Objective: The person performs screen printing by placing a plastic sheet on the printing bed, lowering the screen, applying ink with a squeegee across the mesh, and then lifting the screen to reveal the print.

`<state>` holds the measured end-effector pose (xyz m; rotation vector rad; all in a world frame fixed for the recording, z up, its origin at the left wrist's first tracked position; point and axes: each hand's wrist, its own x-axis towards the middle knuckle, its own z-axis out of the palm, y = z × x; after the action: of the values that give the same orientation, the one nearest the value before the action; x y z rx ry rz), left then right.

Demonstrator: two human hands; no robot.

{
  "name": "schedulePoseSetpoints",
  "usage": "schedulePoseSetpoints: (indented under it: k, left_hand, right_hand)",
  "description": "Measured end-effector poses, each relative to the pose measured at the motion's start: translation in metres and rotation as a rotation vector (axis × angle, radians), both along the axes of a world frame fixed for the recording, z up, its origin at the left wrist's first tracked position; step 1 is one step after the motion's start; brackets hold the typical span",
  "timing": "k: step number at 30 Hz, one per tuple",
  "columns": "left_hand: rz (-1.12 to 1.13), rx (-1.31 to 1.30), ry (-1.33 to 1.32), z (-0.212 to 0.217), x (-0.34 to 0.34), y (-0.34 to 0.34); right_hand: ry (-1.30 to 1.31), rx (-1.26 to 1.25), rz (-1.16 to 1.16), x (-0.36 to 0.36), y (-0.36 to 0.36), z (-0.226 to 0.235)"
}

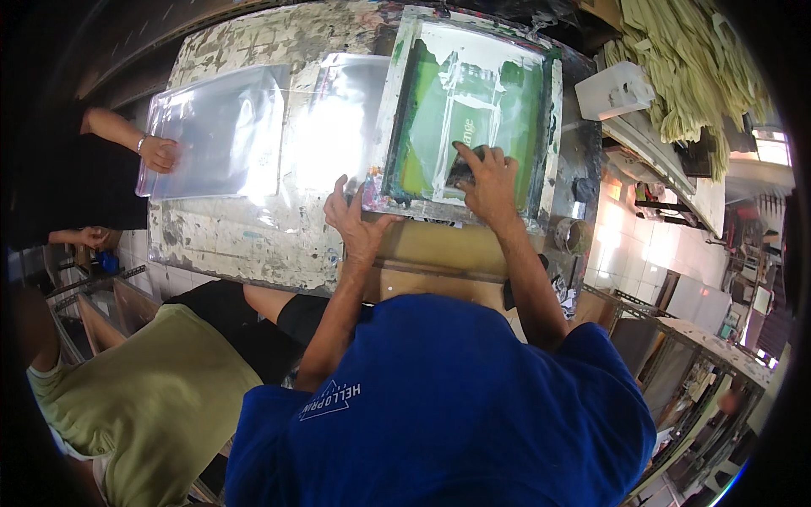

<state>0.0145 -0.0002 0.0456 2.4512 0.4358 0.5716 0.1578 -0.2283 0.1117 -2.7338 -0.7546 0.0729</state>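
In front of me lies a screen printing frame [553,127] with a green mesh, white ink along its far end and white streaks down its middle. My right hand [490,188] is closed over a small dark rag-like piece [461,173], pressed on the mesh beside pale lettering. At the near left corner of the frame, my left hand [359,230] has its fingers spread. Its thumb reaches toward the frame's near edge, but whether they touch I cannot tell. Clear plastic sheets [329,127] lie left of the frame, and a stack of clear plastic bags [224,127] lies further left.
A paint-stained table [228,241] carries all this. At the left, another person's hand [159,155] rests on the bags; someone in a green shirt [152,397] is at the lower left. A white container [614,90] and pale yellow-green strips [676,59] are at the right.
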Motion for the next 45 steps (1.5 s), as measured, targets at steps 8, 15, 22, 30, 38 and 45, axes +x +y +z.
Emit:
schedulePoseSetpoints:
  k: [8,15,22,30,38,45]
  left_hand:
    - [0.000,-0.042,0.008,0.001,-0.001,-0.001]
    - [-0.028,-0.074,-0.066,-0.005,-0.003,0.000]
    - [-0.008,-0.255,-0.065,0.003,-0.005,-0.006]
    - [0.072,-0.299,-0.250,0.094,0.029,-0.015]
    - [0.246,-0.282,-0.264,0.089,0.066,0.028]
    - [0.377,0.382,0.287,-0.002,0.026,0.033]
  right_hand:
    - [-0.157,0.122,-0.066,0.125,0.015,-0.026]
    - [-0.090,0.277,-0.052,0.178,0.010,-0.016]
    - [-0.151,0.221,0.053,0.095,0.005,-0.002]
    - [-0.206,0.298,0.114,-0.011,-0.010,0.131]
    - [-0.502,0.333,0.110,0.075,0.006,0.227]
    - [-0.455,0.428,0.062,0.101,0.013,0.271]
